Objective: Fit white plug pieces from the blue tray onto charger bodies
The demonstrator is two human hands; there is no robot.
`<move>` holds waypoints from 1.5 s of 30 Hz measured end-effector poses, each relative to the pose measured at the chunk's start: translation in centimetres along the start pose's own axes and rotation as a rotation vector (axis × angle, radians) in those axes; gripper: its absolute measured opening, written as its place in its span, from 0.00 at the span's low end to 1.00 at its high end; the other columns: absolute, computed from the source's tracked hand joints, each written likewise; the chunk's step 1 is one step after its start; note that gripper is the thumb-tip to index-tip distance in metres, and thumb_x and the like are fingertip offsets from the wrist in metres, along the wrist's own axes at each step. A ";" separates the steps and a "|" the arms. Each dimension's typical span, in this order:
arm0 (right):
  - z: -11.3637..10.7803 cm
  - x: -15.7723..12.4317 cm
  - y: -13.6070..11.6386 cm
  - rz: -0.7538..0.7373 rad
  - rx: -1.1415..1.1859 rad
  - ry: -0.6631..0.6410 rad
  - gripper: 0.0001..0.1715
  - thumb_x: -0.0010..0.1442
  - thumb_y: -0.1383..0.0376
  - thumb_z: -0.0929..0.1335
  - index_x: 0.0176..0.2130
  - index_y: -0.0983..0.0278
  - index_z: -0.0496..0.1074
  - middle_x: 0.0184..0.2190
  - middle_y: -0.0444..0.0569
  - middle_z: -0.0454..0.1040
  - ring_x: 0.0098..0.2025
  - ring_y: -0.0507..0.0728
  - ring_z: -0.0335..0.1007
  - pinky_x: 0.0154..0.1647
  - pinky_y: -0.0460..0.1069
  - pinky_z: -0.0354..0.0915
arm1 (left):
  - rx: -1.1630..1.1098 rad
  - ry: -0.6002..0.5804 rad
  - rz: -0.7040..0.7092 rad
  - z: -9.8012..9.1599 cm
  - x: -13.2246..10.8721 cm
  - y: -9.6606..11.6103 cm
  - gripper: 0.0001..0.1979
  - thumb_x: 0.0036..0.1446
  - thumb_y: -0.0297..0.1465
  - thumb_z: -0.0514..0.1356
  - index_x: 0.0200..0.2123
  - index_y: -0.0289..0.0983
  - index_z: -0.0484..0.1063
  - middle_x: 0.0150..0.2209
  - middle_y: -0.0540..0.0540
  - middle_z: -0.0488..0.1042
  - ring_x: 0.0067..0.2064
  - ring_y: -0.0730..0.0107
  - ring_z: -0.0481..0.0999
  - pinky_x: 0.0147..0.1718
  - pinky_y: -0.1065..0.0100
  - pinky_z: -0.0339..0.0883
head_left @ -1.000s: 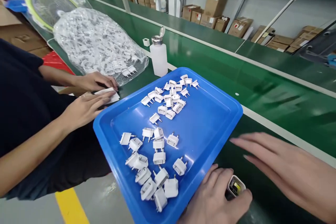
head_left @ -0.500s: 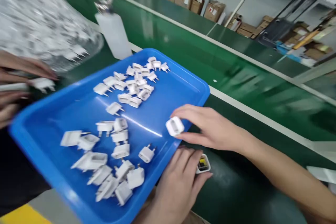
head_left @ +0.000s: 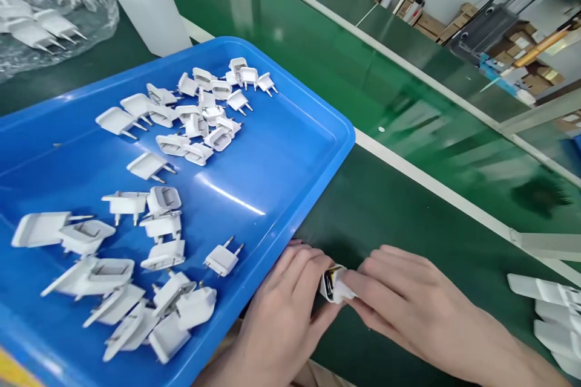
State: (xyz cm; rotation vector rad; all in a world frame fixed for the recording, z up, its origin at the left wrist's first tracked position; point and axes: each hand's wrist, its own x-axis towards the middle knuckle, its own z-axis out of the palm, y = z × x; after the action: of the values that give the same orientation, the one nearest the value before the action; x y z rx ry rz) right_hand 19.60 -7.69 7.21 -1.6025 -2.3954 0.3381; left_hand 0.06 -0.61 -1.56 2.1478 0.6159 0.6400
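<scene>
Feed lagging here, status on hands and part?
Left hand and right hand both pinch one small white charger body. Held over green bench, beside blue tray of plug pieces. Nothing blocking.

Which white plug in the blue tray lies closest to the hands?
The lone plug near the tray's front rim, pins pointing up-right. It lies apart from the heap to its left, just left of the left hand.

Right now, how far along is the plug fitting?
Done: white finished pieces lie in a row at the right edge. In hand: left hand and right hand press together on one small white charger body beside the blue tray. Left: some two dozen loose white plug pieces in the tray, plus a bag of plugs.
</scene>
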 end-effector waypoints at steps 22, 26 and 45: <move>0.9 -0.8 -0.4 0.120 0.158 0.033 0.12 0.74 0.72 0.62 0.48 0.64 0.73 0.35 0.50 0.70 0.32 0.60 0.63 0.31 0.56 0.61 | -0.002 -0.029 0.004 -0.2 0.2 0.1 0.14 0.68 0.24 0.62 0.54 0.39 0.68 0.52 0.46 0.73 0.55 0.59 0.70 0.60 0.54 0.62; 1.0 -0.3 0.0 0.045 0.068 0.020 0.12 0.72 0.77 0.62 0.47 0.68 0.73 0.33 0.48 0.68 0.31 0.57 0.60 0.28 0.55 0.61 | -0.011 -0.008 -0.021 -0.2 0.1 0.2 0.09 0.72 0.28 0.59 0.52 0.42 0.69 0.50 0.49 0.75 0.52 0.61 0.73 0.58 0.54 0.67; 0.3 0.2 -0.7 0.010 0.009 -0.031 0.20 0.71 0.75 0.57 0.53 0.74 0.74 0.35 0.56 0.76 0.33 0.62 0.69 0.31 0.57 0.71 | -0.043 -0.062 -0.038 -0.5 0.2 0.4 0.12 0.71 0.25 0.60 0.55 0.39 0.68 0.52 0.48 0.76 0.56 0.61 0.74 0.64 0.53 0.63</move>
State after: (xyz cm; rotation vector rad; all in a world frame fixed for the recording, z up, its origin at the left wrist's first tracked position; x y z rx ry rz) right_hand 18.86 -7.76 7.16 -1.6179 -2.4059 0.3784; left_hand 0.01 -0.47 -0.88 2.1028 0.6032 0.5587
